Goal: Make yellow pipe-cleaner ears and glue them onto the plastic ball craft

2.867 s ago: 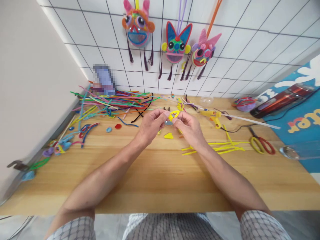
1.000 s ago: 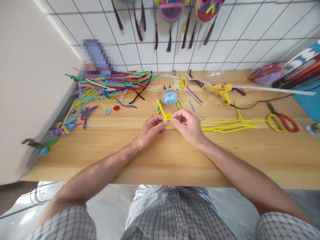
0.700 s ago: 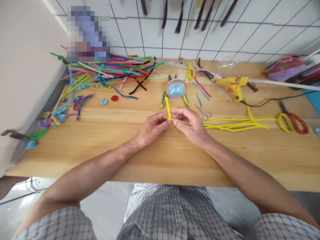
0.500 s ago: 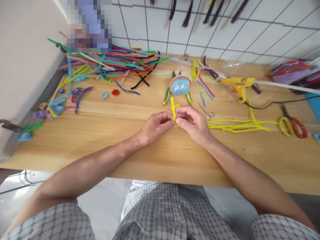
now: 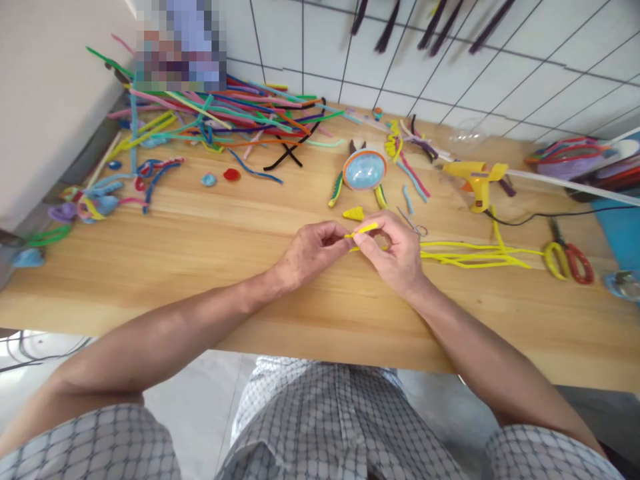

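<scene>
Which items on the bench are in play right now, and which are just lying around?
In play:
- left hand and right hand, both pinching the yellow pipe cleaner

Lying about:
- yellow triangle piece
- blue dome
- small scissors
- yellow pipe cleaner bundle
- glue gun
- red-and-yellow scissors
- mixed pipe cleaner pile

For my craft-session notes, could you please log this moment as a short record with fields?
left hand: pinches one end of the yellow pipe cleaner
right hand: pinches the same piece
beyond hands: yellow folded piece, blue dome
right side: glue gun, yellow stems, scissors
far left: pipe cleaner pile
surface: wooden table
</scene>
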Motion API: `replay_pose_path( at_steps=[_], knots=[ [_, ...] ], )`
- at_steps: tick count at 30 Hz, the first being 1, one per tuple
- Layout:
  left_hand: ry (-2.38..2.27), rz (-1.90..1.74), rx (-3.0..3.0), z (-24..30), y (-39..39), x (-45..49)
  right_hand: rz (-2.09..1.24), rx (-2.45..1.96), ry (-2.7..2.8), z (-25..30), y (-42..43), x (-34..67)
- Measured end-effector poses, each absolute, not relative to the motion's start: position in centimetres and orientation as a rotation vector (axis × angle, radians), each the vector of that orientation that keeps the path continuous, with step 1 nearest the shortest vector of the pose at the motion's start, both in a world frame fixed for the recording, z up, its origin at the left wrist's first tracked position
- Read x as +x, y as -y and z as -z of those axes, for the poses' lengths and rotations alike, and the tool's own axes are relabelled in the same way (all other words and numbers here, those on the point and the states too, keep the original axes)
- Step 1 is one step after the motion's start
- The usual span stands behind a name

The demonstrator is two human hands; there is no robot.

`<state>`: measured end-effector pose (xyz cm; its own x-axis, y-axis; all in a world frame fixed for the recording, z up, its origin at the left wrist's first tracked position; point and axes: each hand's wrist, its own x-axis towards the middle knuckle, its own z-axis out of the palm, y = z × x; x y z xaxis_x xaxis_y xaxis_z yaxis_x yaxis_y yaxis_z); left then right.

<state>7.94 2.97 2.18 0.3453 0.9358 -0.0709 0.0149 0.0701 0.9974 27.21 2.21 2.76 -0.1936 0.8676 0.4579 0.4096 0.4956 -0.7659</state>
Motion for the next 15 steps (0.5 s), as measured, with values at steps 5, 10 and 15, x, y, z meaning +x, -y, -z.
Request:
replay_pose_path(
  at_steps=[5, 10, 15],
  knots=[
    [-0.960, -0.942, 1.173, -2.3, -3.6, 7.8, -0.133, -0.928, 2.002, -2.1, -2.2, 27.7],
    [-0.872, -0.958, 1.074, -2.0, -3.9, 7.6, -0.009, -0.899, 2.089, -1.4, -2.4, 28.3],
    [-0.766, -0.944, 0.950, -1.8, -3.8, 7.5, 0.127, -0.856, 2.103, -1.3, -2.3, 28.4]
  ],
)
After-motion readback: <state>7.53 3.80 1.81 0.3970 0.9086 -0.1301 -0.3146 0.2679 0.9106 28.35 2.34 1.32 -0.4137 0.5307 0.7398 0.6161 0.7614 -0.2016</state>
